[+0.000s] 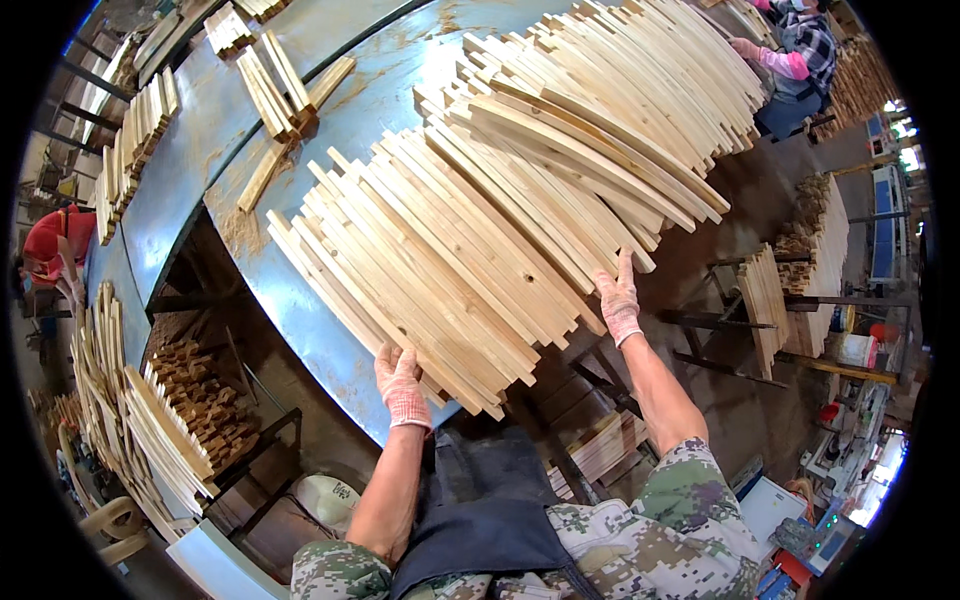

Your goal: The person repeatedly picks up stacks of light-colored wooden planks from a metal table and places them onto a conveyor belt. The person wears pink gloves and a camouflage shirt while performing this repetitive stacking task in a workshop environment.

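Pale wooden strips point(430, 250) lie side by side in a wide row on a metal table, their near ends uneven. My left hand point(401, 386), in a whitish-pink glove, rests at the near left edge of the row, its short-looking fingers against the outer strips. On the other side my right hand point(618, 300), gloved alike, touches strip ends with its thumb and fingers spread. Between the hands lies the nearer group of strips. Several thicker loose strips point(600, 150) lie slantwise on top of the row farther back.
The blue-grey metal table point(330, 345) carries small stacks of strips point(268, 95) at the far left. A co-worker point(800, 60) stands at the far right end, another person in red point(60, 240) at the left. Racks of cut wood point(200, 400) stand at the lower left and right.
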`<control>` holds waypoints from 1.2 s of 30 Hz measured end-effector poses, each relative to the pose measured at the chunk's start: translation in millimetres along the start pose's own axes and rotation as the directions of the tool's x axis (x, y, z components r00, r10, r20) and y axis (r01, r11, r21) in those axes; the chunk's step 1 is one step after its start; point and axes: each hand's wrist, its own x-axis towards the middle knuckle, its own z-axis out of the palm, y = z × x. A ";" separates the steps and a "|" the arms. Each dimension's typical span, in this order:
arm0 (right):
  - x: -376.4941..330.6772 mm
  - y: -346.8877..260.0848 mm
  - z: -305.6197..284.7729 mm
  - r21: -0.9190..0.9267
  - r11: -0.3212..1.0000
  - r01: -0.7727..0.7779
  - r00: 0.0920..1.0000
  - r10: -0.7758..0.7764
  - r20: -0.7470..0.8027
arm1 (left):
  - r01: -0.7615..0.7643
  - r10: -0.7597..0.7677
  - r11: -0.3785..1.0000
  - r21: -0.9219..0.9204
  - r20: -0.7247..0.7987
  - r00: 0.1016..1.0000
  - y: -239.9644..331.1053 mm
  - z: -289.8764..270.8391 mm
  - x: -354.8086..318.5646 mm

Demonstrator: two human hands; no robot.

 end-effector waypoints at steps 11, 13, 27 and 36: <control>-27.1 -50.0 -3.0 -0.090 0.992 0.082 0.996 -0.085 -0.021 | -0.129 0.041 0.912 0.390 0.227 0.973 -0.6 2.4 -1.7; -50.7 -77.4 -10.9 -0.045 0.988 0.145 0.989 -0.145 0.012 | -0.237 0.131 0.888 0.395 0.277 0.952 24.3 -17.2 4.4; 31.4 -128.0 71.1 -0.246 0.948 0.201 0.912 -0.090 0.401 | -0.048 0.002 0.873 0.485 0.094 0.996 61.8 -79.8 164.6; 50.9 -166.0 154.0 -0.596 0.800 0.073 0.966 0.092 0.242 | -0.032 -0.005 0.993 0.111 0.319 0.948 70.6 -63.8 127.4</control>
